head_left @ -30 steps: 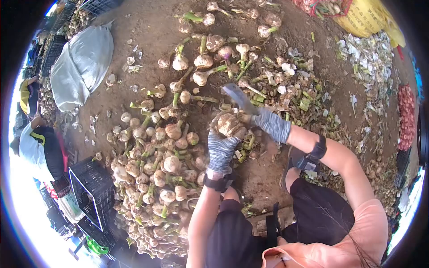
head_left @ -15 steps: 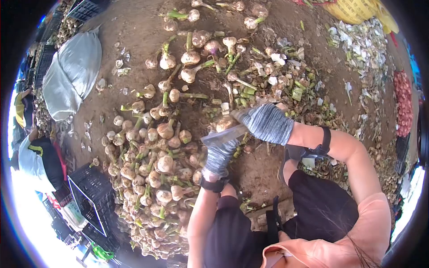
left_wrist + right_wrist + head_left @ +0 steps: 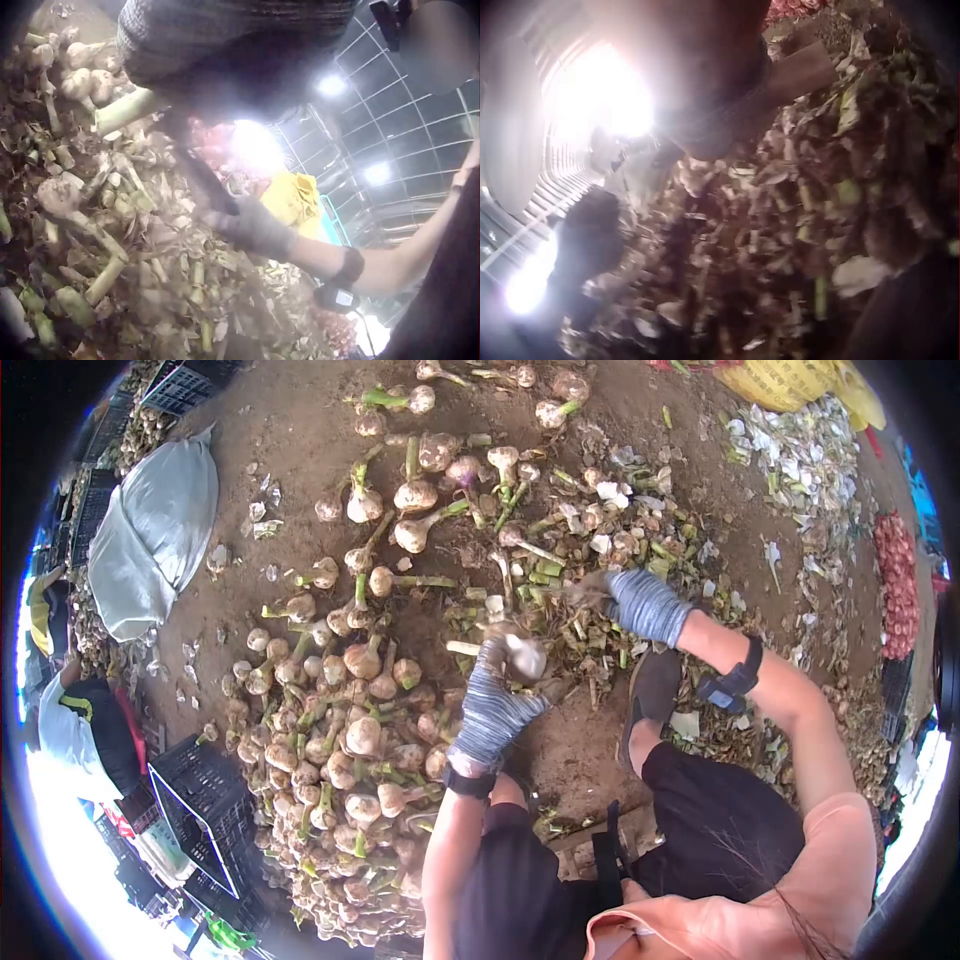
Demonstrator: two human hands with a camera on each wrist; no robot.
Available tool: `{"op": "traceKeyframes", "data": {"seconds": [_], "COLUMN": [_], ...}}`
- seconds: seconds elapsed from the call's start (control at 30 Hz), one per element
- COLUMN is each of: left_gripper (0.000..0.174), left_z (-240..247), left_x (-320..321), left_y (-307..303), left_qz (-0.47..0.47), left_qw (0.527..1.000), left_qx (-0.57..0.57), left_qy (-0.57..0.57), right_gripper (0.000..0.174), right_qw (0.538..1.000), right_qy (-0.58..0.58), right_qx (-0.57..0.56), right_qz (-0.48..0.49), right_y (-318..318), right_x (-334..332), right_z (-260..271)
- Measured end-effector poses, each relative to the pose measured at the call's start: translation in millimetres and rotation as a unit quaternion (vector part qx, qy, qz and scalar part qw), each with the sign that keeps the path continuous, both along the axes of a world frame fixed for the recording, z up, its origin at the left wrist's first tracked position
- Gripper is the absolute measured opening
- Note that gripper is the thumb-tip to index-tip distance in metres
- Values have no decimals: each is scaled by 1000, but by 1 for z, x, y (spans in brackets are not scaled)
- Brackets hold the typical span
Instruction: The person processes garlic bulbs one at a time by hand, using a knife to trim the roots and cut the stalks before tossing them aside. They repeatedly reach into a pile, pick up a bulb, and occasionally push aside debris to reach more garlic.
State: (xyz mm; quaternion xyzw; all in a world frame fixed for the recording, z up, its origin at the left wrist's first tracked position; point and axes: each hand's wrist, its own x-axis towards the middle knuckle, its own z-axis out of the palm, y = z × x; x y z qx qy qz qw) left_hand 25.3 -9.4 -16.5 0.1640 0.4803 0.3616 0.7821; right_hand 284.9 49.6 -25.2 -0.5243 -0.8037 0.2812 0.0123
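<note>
In the head view the gloved left hand (image 3: 495,705) grips a garlic bulb (image 3: 526,657); its pale stem (image 3: 463,647) points left. The left wrist view has that hand (image 3: 232,52) at the top, with a cut green stem (image 3: 124,111) beneath it. To the right of the bulb and apart from it, the gloved right hand (image 3: 645,607) holds a knife whose blurred blade (image 3: 588,591) points left. The dark blade (image 3: 201,178) also shows in the left wrist view. In the right wrist view a brown handle (image 3: 802,73) sticks out from the right hand (image 3: 697,67).
Garlic with stems (image 3: 362,736) is heaped left of the legs, and more bulbs (image 3: 415,495) lie ahead on the soil. Trimmings (image 3: 625,545) spread beyond the right hand. Black crates (image 3: 205,800), a pale sack (image 3: 155,535) and another person (image 3: 85,735) are at the left.
The knife passed over the left hand and has swung back right, away from the bulb. The bulb in the left hand is turned, its stem pointing left. The head view has shifted slightly.
</note>
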Motion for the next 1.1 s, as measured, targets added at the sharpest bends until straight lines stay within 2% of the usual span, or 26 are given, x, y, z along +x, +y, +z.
{"op": "traceKeyframes", "data": {"seconds": [0.03, 0.07, 0.1, 0.13, 0.17, 0.23, 0.27, 0.3, 0.37, 0.43, 0.5, 0.57, 0.6, 0.63, 0.7, 0.73, 0.77, 0.8, 0.83, 0.87, 0.93, 1.03, 1.07, 1.1], "left_gripper": [47, 40, 35, 31, 29, 26, 22, 22, 21, 21, 18, 16, 22, 29, 53, 59, 58, 58, 55, 53, 41, 42, 51, 57], "left_z": [8, 16, 20, 17, 16, 23, 21, 22, 31, 60, 81, 122, 140, 156, 189, 200, 202, 209, 210, 210, 189, 111, 110, 103], "left_x": [0, 0, -1, 3, 4, 8, 8, 4, -10, -29, -57, -88, -106, -123, -141, -147, -154, -153, -149, -140, -129, -125, -103, -89], "left_y": [1, 2, 4, 4, 5, 9, 11, 9, 14, 16, 3, -17, -28, -37, -51, -53, -66, -67, -67, -67, -59, -39, -27, -12], "left_qz": [-87, -174, -255, -273, -295, -338, -308, -299, -268, -230, -169, -100, -66, -31, 46, 32, -1, -29, 63, 153, 210, 64, 148, 156], "left_qw": [977, 909, 797, 773, 740, 671, 674, 690, 714, 740, 739, 777, 786, 776, 676, 636, 557, 467, 591, 697, 779, 781, 895, 929], "left_qx": [127, 247, 359, 346, 381, 444, 495, 487, 479, 445, 410, 262, 119, -26, -65, -82, -77, -79, -59, -36, 52, 276, 153, 126], "left_qy": [147, 287, 413, 457, 469, 488, 454, 445, 435, 448, 507, 563, 603, 629, 733, 767, 827, 880, 802, 700, 588, 556, 393, 311], "right_gripper": [19, 20, 19, 20, 20, 22, 21, 22, 23, 29, 28, 29, 30, 26, 21, 23, 22, 20, 21, 22, 24, 28, 33, 38], "right_qw": [998, 993, 986, 973, 982, 986, 985, 981, 962, 967, 976, 976, 972, 996, 980, 994, 998, 982, 999, 999, 999, 985, 959, 920], "right_qy": [57, 111, 104, 90, 31, 76, 29, 136, -60, -136, -65, -8, 14, 38, 92, 42, -12, -74, -21, -23, -28, 123, 166, 209], "right_qx": [10, -49, -132, -211, -186, -142, -154, -136, -266, -208, -209, -216, -229, -73, -176, -95, 27, 153, 19, 18, 17, -116, -221, -306], "right_qz": [1, -4, -9, -17, 21, 37, 67, 32, -35, 62, 7, -34, -43, 21, -25, 18, 61, 86, 27, 21, 9, -34, -71, -125], "right_y": [-3, -7, -7, -2, 0, 7, 14, 11, 12, -5, 10, 37, 50, 52, 72, 78, 77, 81, 83, 81, 79, 72, 68, 61], "right_x": [-5, -9, -16, -31, -46, -69, -71, -63, -39, 1, -27, -69, -91, -108, -160, -180, -193, -210, -220, -222, -226, -208, -202, -194], "right_z": [-10, -18, -24, -15, -5, 2, 12, -1, -8, -62, -23, 14, 21, -15, -18, -30, -72, -76, -80, -83, -86, -72, -75, -49]}}
